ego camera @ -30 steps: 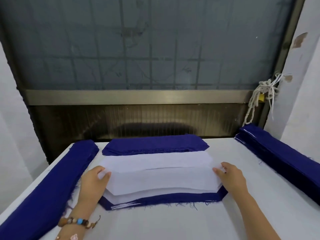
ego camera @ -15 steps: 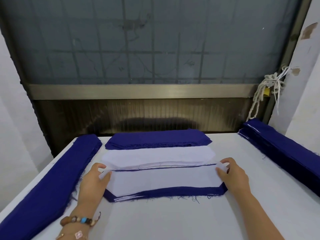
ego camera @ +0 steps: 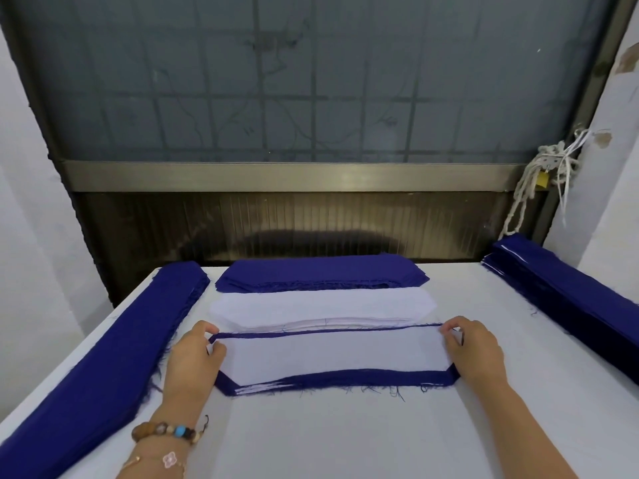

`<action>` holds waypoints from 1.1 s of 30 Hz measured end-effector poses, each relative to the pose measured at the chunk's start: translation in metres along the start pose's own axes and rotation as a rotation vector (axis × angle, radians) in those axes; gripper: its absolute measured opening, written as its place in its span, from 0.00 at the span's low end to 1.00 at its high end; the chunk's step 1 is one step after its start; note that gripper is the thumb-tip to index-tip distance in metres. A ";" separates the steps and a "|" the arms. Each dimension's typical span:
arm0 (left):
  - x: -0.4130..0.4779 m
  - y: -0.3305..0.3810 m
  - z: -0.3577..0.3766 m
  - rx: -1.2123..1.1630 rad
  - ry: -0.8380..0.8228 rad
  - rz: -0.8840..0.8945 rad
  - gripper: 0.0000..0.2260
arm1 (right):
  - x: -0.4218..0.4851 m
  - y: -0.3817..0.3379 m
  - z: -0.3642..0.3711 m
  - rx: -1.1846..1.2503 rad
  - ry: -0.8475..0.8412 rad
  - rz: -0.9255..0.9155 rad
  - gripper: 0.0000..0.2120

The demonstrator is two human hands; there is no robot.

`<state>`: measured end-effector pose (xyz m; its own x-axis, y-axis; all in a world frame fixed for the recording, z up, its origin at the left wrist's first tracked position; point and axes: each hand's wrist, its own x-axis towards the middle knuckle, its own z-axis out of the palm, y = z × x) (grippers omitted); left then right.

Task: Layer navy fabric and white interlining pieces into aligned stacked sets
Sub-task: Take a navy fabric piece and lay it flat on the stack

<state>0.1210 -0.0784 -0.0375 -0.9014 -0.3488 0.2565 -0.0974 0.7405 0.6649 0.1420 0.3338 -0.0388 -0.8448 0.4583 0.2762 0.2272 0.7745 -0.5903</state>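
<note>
A layered stack point(ego camera: 345, 377) of navy fabric and white interlining lies on the table in front of me, navy showing along its near and far edges. A white interlining piece point(ego camera: 332, 354) lies on top of it. My left hand point(ego camera: 193, 361) pinches the left end of that piece, and my right hand point(ego camera: 475, 350) pinches its right end. Behind it lies a pile of white interlining point(ego camera: 321, 305), and behind that a pile of navy pieces point(ego camera: 321, 274).
The white table point(ego camera: 328, 433) carries a long navy stack point(ego camera: 86, 368) along its left edge and another long navy stack point(ego camera: 567, 292) along its right edge. A dark window and metal sill stand behind the table. Knotted white cord point(ego camera: 543, 174) hangs at the back right.
The white piece held by both hands has come down from over the white pile and now lies flat on the near layered stack. The white pile behind is uncovered.
</note>
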 end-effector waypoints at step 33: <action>0.003 0.007 0.007 -0.131 -0.128 0.313 0.25 | 0.008 -0.013 0.008 0.070 -0.109 -0.305 0.24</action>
<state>0.1148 -0.0700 -0.0371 -0.9254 -0.0355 0.3773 0.2393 0.7171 0.6546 0.1288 0.3238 -0.0349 -0.9166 0.1577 0.3674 -0.0747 0.8353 -0.5448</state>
